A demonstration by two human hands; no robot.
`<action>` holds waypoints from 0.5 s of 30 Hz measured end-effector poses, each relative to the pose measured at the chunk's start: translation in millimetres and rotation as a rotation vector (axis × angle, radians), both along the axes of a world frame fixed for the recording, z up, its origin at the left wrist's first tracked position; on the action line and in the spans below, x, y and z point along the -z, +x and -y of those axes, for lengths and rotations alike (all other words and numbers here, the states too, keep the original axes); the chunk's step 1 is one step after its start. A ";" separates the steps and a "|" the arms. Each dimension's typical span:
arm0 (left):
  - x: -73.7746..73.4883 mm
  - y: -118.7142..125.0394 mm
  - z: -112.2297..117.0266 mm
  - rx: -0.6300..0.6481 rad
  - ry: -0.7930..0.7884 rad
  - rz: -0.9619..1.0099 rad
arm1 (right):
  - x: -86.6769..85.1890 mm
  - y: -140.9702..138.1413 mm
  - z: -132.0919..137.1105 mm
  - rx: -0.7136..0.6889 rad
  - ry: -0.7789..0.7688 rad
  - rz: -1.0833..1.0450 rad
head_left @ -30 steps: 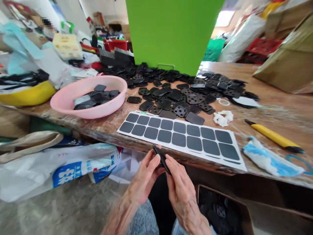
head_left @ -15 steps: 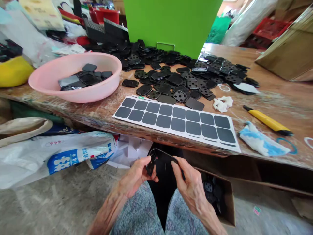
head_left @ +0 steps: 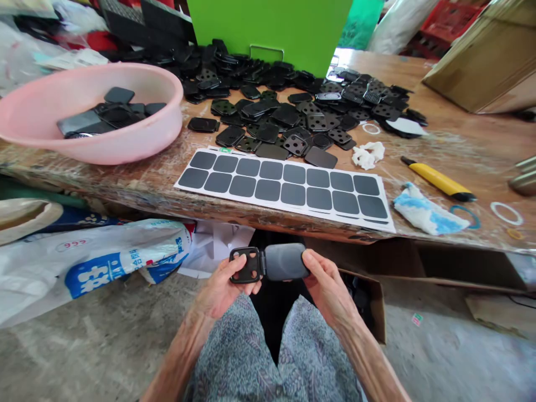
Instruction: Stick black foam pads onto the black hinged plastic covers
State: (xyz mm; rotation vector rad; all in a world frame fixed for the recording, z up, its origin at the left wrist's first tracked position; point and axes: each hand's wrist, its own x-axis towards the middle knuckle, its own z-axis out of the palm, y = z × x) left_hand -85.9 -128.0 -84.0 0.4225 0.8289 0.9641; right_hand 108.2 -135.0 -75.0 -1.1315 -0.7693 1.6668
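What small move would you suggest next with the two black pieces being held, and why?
Probably fold the smooth piece in the right hand over the holed piece in the left hand: they lie edge to edge, spread flat, each pinched at its outer end.

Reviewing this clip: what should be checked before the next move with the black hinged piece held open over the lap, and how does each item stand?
1. Left hand grips the perforated half of the black hinged plastic piece: ok.
2. Right hand grips the smooth half: ok.
3. Piece opened out flat, both halves facing up: ok.
4. Smooth half already carries a pad: cannot tell.
5. White sheet of dark square pads lies flat at the near edge of the wooden table, nothing on it: ok.
6. Pink plastic basin has room above the pieces in it: ok.
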 end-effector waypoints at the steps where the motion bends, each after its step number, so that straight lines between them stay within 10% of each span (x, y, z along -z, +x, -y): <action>1: 0.9 0.6 0.0 -0.006 0.005 -0.025 | 4.2 -0.8 1.0 0.014 -0.007 -0.006; 15: 10.3 -6.8 4.0 -0.038 0.094 -0.312 | 10.1 -10.0 21.4 0.040 0.140 0.299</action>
